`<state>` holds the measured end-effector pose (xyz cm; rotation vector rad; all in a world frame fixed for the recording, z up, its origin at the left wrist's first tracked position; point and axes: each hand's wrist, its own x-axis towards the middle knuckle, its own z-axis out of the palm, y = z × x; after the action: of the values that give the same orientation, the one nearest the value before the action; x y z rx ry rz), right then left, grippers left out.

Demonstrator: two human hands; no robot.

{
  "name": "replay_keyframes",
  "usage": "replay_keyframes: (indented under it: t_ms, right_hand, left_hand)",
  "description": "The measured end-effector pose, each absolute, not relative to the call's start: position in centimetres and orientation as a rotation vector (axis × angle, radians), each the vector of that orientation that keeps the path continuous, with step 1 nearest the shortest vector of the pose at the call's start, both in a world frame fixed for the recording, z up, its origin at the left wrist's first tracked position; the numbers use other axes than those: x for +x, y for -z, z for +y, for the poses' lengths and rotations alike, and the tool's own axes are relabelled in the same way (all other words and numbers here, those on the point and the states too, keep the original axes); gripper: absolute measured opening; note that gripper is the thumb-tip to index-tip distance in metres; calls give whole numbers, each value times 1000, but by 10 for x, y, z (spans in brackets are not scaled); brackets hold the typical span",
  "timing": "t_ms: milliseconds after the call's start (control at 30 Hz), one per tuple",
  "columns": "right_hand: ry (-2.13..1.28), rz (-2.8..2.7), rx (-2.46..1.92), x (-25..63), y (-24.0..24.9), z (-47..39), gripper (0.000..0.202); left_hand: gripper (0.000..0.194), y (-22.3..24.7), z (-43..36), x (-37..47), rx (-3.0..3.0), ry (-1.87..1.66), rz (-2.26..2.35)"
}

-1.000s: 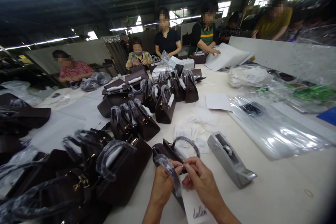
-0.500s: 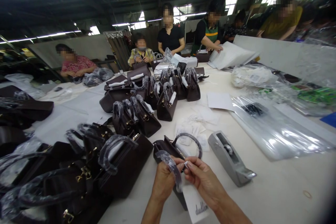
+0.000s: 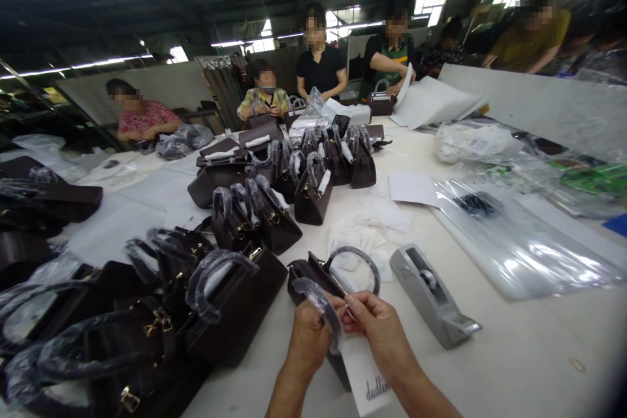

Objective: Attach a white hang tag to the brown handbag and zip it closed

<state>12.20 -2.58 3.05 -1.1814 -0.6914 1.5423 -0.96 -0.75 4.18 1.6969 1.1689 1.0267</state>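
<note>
A dark brown handbag with plastic-wrapped handles stands on the table in front of me. My left hand is at its near handle, fingers pinched together beside the wrap; what they grip is hidden. Fingertip to fingertip with it, my right hand pinches a small white bit, which looks like the string of a hang tag. Below the fingers hangs the white hang tag, printed with "dudlin" and partly covered by my right hand. The bag's far handle arches up behind the hands.
A grey tape dispenser stands right of my hands. More wrapped handbags crowd the left and middle. Small white tags lie beyond the bag, clear plastic sheets at right. Several co-workers are across the table.
My fingers have shifted slightly at the small white bit, which shows less now. Across the table, a person in green has lifted a white sheet beside a handbag.
</note>
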Motion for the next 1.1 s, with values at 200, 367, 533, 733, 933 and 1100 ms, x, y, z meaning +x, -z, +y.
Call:
replay_keyframes:
  t_ms: [200, 367, 533, 733, 933, 1100]
  right_hand:
    - [-1618, -390, -1064, 121, -30, -26, 51]
    - [-1566, -413, -1070, 120, -31, -28, 52]
    - [-1552, -418, -1077, 120, -31, -27, 49]
    - [-1539, -487, -1113, 119, -30, -28, 47]
    - [-1297, -862, -1301, 122, -32, -30, 39]
    - [-1272, -956, -1313, 122, -30, -32, 36]
  left_hand:
    - [18, -43, -7, -7, 1529, -1048, 1208]
    - [18, -45, -8, -6, 1561, -1037, 1291]
    - [15, -46, -10, -6, 1513, -1026, 1322]
    - [16, -46, -9, -8, 1641, -987, 1320]
    - [21, -47, -9, -11, 1889, -904, 1302]
    - [21, -41, -10, -13, 1966, -942, 1220]
